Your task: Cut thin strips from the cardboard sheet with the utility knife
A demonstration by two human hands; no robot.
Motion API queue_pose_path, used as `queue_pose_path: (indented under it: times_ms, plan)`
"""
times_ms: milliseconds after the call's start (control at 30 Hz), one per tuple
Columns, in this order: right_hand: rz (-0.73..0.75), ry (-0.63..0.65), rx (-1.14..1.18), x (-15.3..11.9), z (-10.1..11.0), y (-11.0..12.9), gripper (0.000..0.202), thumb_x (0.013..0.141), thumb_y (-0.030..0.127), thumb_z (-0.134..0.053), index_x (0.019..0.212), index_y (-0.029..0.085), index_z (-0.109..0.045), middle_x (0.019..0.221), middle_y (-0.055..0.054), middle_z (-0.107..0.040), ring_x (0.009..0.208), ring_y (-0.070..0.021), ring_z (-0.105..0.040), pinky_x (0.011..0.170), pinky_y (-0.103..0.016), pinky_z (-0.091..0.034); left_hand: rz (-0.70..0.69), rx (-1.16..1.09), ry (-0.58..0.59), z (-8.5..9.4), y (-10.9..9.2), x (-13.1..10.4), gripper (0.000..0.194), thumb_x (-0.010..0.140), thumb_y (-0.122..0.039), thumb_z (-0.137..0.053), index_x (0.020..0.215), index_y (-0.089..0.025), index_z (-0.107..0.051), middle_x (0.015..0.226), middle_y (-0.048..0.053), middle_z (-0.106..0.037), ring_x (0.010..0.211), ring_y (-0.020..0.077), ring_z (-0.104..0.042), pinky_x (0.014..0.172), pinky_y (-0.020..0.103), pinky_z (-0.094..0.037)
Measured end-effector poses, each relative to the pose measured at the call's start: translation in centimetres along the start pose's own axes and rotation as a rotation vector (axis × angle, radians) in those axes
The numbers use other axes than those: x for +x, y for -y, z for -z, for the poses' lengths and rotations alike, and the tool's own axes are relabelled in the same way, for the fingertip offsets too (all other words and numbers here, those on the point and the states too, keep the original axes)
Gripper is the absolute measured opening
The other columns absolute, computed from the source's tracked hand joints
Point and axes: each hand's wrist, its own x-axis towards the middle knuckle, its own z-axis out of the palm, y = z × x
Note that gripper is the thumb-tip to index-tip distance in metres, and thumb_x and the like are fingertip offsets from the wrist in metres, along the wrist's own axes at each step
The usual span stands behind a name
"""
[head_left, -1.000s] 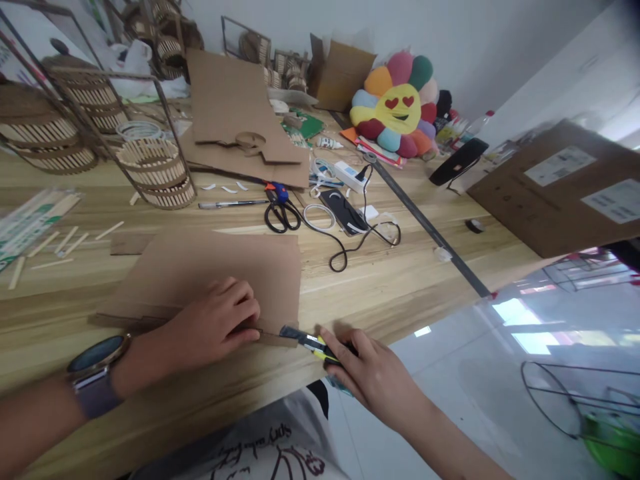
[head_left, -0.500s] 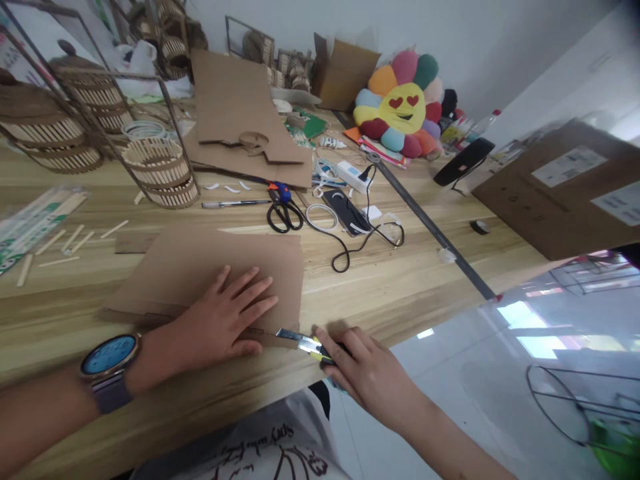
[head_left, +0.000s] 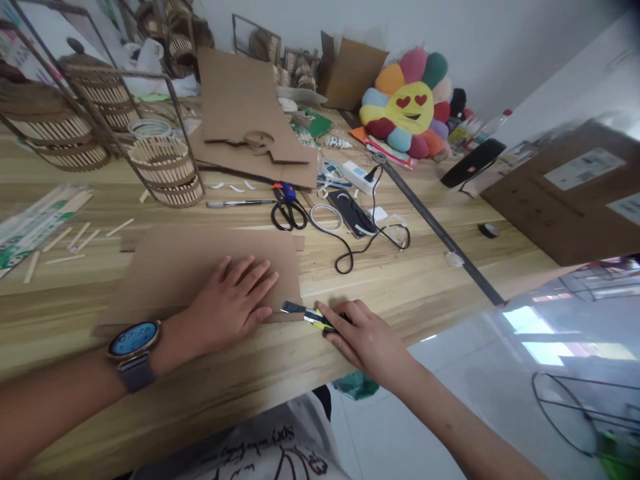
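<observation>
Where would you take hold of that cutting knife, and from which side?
Probably by the black-and-yellow handle of the knife, coming from the right, as the right hand does. Its dark blade points left over the cardboard, toward the left hand, so the handle end seems the safer side.

Scissors [head_left: 290, 208]: lying flat. Left of the scissors: pen [head_left: 240, 203], just beside; basket [head_left: 167, 175], farther off. Right of the scissors: phone [head_left: 351, 213], near; black roll [head_left: 489, 231] and carton [head_left: 555, 200], well apart. Behind the scissors, rightward: power strip [head_left: 358, 177], bottle [head_left: 337, 143], flower cushion [head_left: 411, 115].
</observation>
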Motion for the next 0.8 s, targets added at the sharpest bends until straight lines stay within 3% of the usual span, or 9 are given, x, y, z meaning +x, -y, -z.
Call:
queue_pose_path:
  times_ms: [467, 800]
  plan:
    - [-0.029, -0.066, -0.053, -0.9, -0.4, 1.3, 0.045, 0.101, 0.034, -0.038, 0.141, 0.014, -0.046, 0.099, -0.013, -0.061, 0.089, -0.0252, -0.06, 0.07, -0.038, -0.06, 0.013, 0.001, 0.021, -0.1, -0.1, 0.0, 0.049, 0.1, -0.043, -0.04, 0.142, -0.018, -0.048, 0.147, 0.015, -0.047, 0.133, 0.0386, -0.038, 0.106, 0.068, -0.027]
    - [-0.039, -0.01, 0.05, 0.4, 0.7, -0.5, 0.045, 0.098, 0.031, -0.047, 0.141, 0.016, -0.048, 0.105, -0.013, -0.06, 0.097, -0.0257, -0.059, 0.078, -0.038, -0.059, 0.096, 0.015, 0.005, -0.4, -0.7, 0.7, 0.05, 0.101, -0.041, -0.037, 0.142, -0.016, -0.048, 0.147, 0.016, -0.047, 0.134, 0.04, -0.037, 0.107, 0.069, -0.024]
